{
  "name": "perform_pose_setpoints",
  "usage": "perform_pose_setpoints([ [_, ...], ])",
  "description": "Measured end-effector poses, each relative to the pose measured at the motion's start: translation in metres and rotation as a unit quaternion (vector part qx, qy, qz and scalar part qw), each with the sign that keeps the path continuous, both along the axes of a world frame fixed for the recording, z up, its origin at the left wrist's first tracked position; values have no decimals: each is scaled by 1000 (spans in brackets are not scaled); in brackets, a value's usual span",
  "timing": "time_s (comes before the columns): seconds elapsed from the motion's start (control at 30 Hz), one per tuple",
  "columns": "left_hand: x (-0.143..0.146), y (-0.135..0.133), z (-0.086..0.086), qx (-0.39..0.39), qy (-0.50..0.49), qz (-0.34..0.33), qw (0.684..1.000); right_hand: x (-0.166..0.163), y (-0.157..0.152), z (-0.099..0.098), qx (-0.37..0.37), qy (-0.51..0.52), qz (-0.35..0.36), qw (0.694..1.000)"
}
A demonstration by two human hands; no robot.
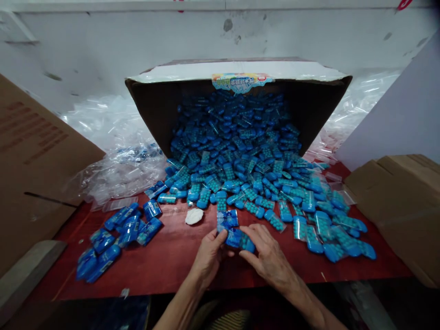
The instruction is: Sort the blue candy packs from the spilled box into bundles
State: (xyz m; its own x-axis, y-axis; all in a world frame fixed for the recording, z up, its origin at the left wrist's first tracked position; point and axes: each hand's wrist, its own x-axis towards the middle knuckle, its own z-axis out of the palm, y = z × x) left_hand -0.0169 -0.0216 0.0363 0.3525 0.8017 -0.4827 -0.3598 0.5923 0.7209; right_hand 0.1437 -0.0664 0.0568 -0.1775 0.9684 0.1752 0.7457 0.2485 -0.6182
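Near the table's front edge, my left hand (210, 253) pinches a blue printed sleeve (233, 237) between thumb and fingers. My right hand (266, 254) grips a small clear container with a blue cap and teal beads (248, 243), its other end against or inside the sleeve; I cannot tell how deep. Just beyond my left thumb lie more blue sleeves (227, 218). A heap of bare bead containers (237, 172) spills toward my hands from a tipped carton (319, 107). Off to the left rests a group of blue-wrapped containers (129, 231).
A crumpled white piece (194, 216) lies on the red table (165, 261). Clear plastic bags (113, 169) crowd the left of the carton. Cardboard boxes stand at the left (37, 169) and right (402, 211), a white wall (103, 55) behind.
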Motion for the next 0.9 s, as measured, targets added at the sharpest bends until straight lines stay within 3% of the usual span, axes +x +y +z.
perform_pose_setpoints([
  [0.17,4,-5,-3,-57,-43,35,997,-19,-1,-15,58,-7,-38,998],
  [0.27,2,-5,-3,-81,-66,40,994,-22,0,-11,-1,128,-24,991],
  [0.33,0,-3,1,-81,-85,27,993,-18,3,-9,-89,276,14,957],
  [0.43,-2,0,8,-64,-118,-24,991,-10,8,-11,-206,470,57,856],
  [0.5,0,0,11,-55,-127,-28,990,-7,11,-15,-228,534,50,812],
  [0.53,1,0,11,-57,-123,-12,991,-6,11,-16,-225,546,42,806],
  [0.6,5,-1,9,-73,-111,40,990,-8,9,-16,-206,530,29,822],
  [0.7,10,-1,6,-102,-101,114,983,-16,1,-13,-151,434,-8,888],
  [0.77,13,0,5,-117,-108,144,977,-23,-4,-14,-113,392,-48,912],
  [0.83,16,1,5,-123,-119,162,972,-31,-6,-20,-106,411,-84,902],
  [0.9,17,1,5,-122,-127,159,971,-35,-5,-29,-142,460,-109,870],
])
